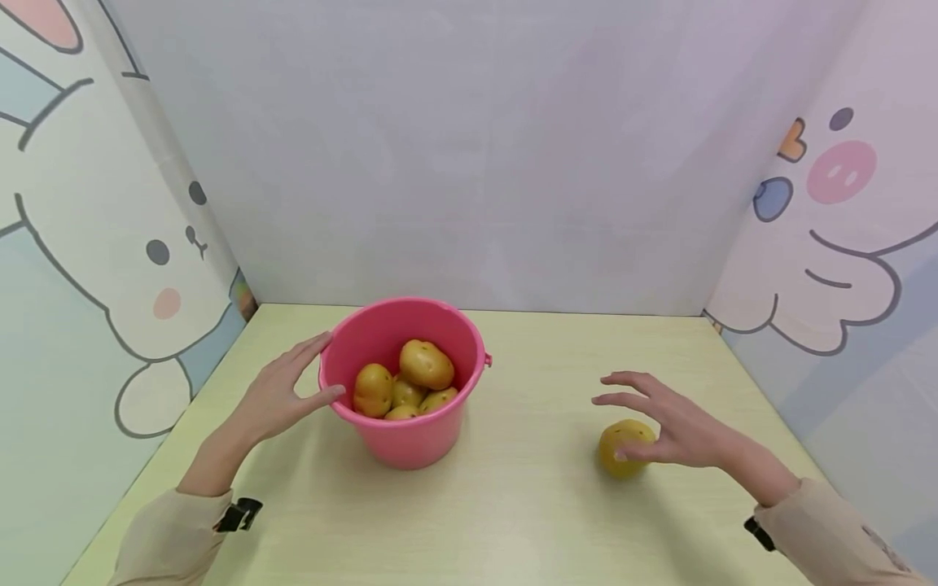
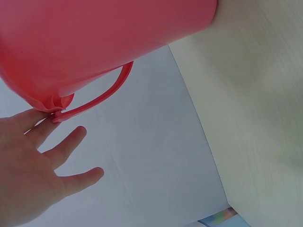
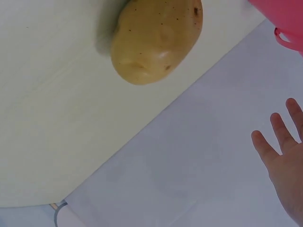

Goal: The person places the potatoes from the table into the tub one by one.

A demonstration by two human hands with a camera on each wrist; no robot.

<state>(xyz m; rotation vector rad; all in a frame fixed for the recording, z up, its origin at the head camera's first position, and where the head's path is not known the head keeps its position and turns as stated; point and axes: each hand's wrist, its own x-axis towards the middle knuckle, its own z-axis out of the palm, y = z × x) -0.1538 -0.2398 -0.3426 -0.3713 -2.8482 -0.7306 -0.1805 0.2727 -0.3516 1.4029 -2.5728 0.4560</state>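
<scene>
A pink bucket (image 1: 414,443) stands on the table left of centre, with several yellow potatoes (image 1: 427,364) inside. My left hand (image 1: 271,399) is at the bucket's left side, fingers extended and spread, fingertips and thumb right at the rim. The left wrist view shows the bucket's handle (image 2: 102,98) hanging down the outer wall beside those fingers. On the right, one loose potato (image 1: 615,443) lies on the table. My right hand (image 1: 689,427) is spread over it, thumb overlapping it in the head view. In the right wrist view the potato (image 3: 158,40) is apart from the visible fingers.
The pale wooden table (image 1: 528,521) runs back to a grey-white wall sheet (image 1: 491,163). Side panels with a cartoon rabbit (image 1: 146,260) and a cartoon pig (image 1: 843,228) bound it left and right. The loose potato sits well to the right of the bucket.
</scene>
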